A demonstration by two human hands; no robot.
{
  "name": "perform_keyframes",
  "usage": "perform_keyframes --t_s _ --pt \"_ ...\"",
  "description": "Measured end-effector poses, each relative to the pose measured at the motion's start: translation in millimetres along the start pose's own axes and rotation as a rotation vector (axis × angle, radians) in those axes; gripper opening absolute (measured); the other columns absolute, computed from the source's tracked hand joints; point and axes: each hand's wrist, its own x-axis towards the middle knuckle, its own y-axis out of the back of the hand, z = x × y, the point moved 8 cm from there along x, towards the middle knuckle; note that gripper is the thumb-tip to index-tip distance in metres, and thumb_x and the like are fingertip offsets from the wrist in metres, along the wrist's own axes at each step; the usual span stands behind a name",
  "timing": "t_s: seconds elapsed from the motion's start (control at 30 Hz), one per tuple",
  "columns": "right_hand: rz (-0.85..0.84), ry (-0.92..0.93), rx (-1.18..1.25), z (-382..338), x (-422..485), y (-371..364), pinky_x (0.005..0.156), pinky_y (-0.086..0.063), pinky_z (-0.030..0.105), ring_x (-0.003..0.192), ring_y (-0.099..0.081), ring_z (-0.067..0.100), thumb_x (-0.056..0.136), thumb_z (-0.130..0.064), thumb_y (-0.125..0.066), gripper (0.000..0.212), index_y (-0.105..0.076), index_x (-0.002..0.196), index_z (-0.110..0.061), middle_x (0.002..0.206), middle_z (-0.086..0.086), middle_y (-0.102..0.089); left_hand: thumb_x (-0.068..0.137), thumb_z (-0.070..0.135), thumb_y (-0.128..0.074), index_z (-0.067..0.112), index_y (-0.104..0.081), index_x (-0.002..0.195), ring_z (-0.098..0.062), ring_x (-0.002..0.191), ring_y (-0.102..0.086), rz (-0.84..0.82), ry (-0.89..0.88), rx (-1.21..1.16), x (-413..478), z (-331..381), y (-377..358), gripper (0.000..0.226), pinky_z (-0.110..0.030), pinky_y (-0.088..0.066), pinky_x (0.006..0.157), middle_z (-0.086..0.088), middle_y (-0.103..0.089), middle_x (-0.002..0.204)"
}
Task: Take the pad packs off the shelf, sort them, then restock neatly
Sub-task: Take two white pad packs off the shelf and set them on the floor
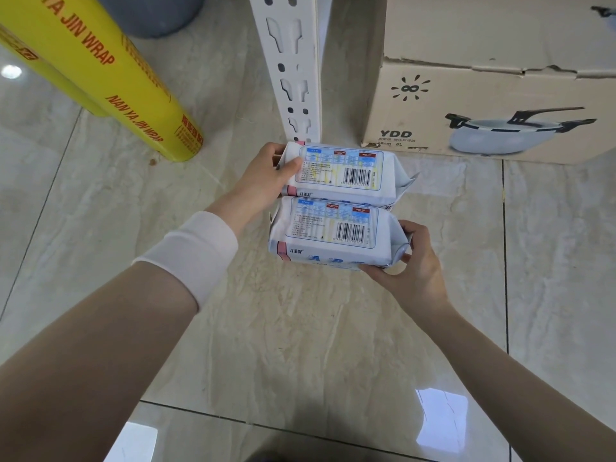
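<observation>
Two white pad packs with blue label panels and barcodes sit side by side above the tiled floor, barcode faces up. My left hand (266,176) grips the left end of the far pad pack (343,170), thumb on its top face. My right hand (408,265) holds the right end and near edge of the near pad pack (330,230). The two packs touch along their long sides. Whether they rest on the floor or hang in my hands I cannot tell.
A white slotted shelf post (293,71) stands just behind the packs. To its right is a cardboard box (483,105) printed with a pot. Yellow wrap rolls (110,81) lean at the left. The floor (283,345) is glossy beige tile.
</observation>
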Motion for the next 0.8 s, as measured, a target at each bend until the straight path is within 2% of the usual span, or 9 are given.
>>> perform_keyframes --t_s 0.13,0.23,0.33,0.43,0.5,0.57,0.7,0.8 --pt "-0.004 -0.005 0.002 -0.7 0.2 0.4 0.069 -0.044 0.005 0.09 -0.051 -0.016 0.063 -0.016 -0.084 0.069 -0.041 0.117 -0.013 0.104 -0.022 -0.051 0.094 0.031 -0.051 0.014 -0.043 0.125 -0.016 0.104 -0.058 0.014 -0.01 0.014 -1.3 0.3 -0.6 0.036 -0.031 -0.051 0.083 0.0 -0.057 0.119" --pt "-0.028 -0.011 0.009 -3.9 0.1 0.5 0.073 -0.044 0.004 0.096 -0.051 -0.016 0.061 -0.019 -0.085 0.076 -0.038 0.121 -0.019 0.112 -0.015 -0.053 0.094 0.032 -0.051 0.013 -0.043 0.126 -0.016 0.104 -0.058 0.019 -0.019 0.015 -2.1 1.3 -0.2 0.038 -0.03 -0.05 0.083 0.0 -0.056 0.12" --pt "-0.061 -0.047 0.043 -7.1 -2.7 2.2 0.076 -0.04 0.0 0.099 -0.047 -0.022 0.06 -0.019 -0.085 0.086 -0.031 0.127 -0.025 0.114 -0.024 -0.047 0.093 0.031 -0.052 0.013 -0.043 0.126 -0.015 0.103 -0.058 0.021 -0.018 -0.009 -4.3 2.5 0.4 0.039 -0.027 -0.051 0.079 0.0 -0.056 0.12" --pt "-0.067 -0.096 0.053 -7.3 -4.7 3.7 0.074 -0.037 -0.004 0.099 -0.047 -0.018 0.067 -0.025 -0.08 0.078 -0.029 0.125 -0.031 0.111 -0.027 -0.044 0.093 0.03 -0.053 0.012 -0.042 0.128 -0.01 0.1 -0.055 0.032 -0.033 0.037 -7.7 3.3 0.7 0.041 -0.017 -0.045 0.072 0.005 -0.053 0.115" --pt "-0.061 -0.128 0.046 -5.7 -3.9 2.5 0.075 -0.039 -0.003 0.103 -0.05 -0.006 0.071 -0.032 -0.075 0.072 -0.034 0.13 -0.026 0.114 -0.018 -0.047 0.092 0.029 -0.054 0.012 -0.041 0.129 -0.009 0.098 -0.053 0.04 -0.042 0.059 -8.7 3.2 0.5 0.043 -0.014 -0.042 0.069 0.007 -0.052 0.112" --pt "-0.054 -0.138 0.051 -4.3 -2.5 -0.3 0.077 -0.041 0.0 0.107 -0.051 0.003 0.074 -0.033 -0.072 0.066 -0.037 0.129 -0.022 0.12 -0.011 -0.048 0.092 0.029 -0.055 0.012 -0.041 0.129 -0.009 0.098 -0.053 0.045 -0.04 0.06 -7.9 1.7 -0.1 0.044 -0.017 -0.042 0.073 0.007 -0.052 0.112" --pt "-0.042 -0.137 0.068 -5.5 -1.0 -4.3 0.077 -0.042 0.001 0.104 -0.051 0.0 0.076 -0.03 -0.071 0.054 -0.037 0.118 -0.028 0.119 -0.008 -0.048 0.092 0.028 -0.055 0.011 -0.041 0.129 -0.007 0.096 -0.054 0.051 -0.047 0.063 -7.3 1.5 0.0 0.043 -0.01 -0.043 0.065 0.007 -0.052 0.113" --pt "-0.041 -0.151 0.068 -4.9 0.1 -4.4 0.075 -0.041 0.001 0.102 -0.051 -0.002 0.076 -0.031 -0.071 0.053 -0.036 0.117 -0.029 0.116 -0.01 -0.048 0.093 0.026 -0.054 0.011 -0.041 0.129 0.0 0.086 -0.054 0.046 -0.049 0.064 -7.2 2.2 -0.7 0.042 -0.005 -0.043 0.057 0.007 -0.052 0.112"
